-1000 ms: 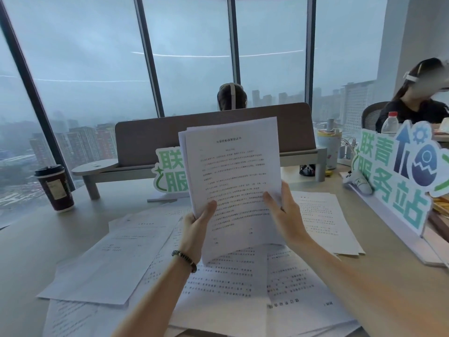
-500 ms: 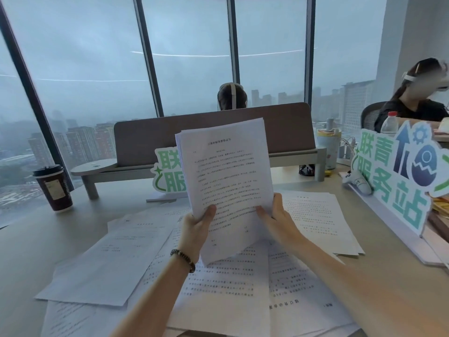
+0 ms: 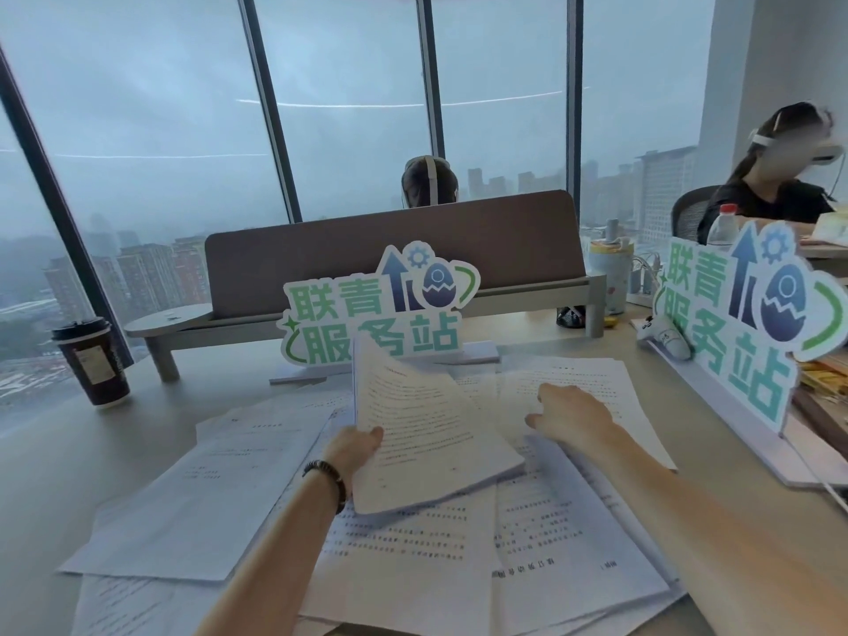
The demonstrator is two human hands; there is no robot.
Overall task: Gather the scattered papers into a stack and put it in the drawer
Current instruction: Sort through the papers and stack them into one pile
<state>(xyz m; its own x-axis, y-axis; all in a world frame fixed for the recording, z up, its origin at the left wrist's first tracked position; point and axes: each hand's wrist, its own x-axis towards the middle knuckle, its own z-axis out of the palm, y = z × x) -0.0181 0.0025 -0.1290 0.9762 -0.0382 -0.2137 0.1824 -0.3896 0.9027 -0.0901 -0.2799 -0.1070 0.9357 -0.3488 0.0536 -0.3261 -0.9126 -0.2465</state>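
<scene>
Left hand: the left hand (image 3: 355, 447) grips the gathered stack (image 3: 426, 433) at its near left edge, thumb on top of the printed face and the other fingers hidden beneath; a dark bead bracelet (image 3: 328, 479) sits on the wrist.
Gathered stack: a thin sheaf of printed sheets, tilted with its far end raised above the table and its near end low over the loose sheets.
Right hand: the right hand (image 3: 569, 415) holds nothing; its fingers are loosely bent, palm down, reaching over the far right sheets (image 3: 587, 383). Whether the fingertips touch that paper I cannot tell.
Scattered papers: loose sheets (image 3: 413, 543) lie overlapping across the table (image 3: 55, 488), spread from the near left to the far right, some turned at angles to each other.
Drawer: not in view.
Coffee cup: a dark lidded paper cup (image 3: 92, 360) stands at the far left, well apart from the papers.
Signs: one green-lettered card sign (image 3: 376, 309) stands just beyond the papers, a second (image 3: 739, 323) at the right edge.
Behind: a grey divider panel (image 3: 390, 250), windows, and two seated people.
</scene>
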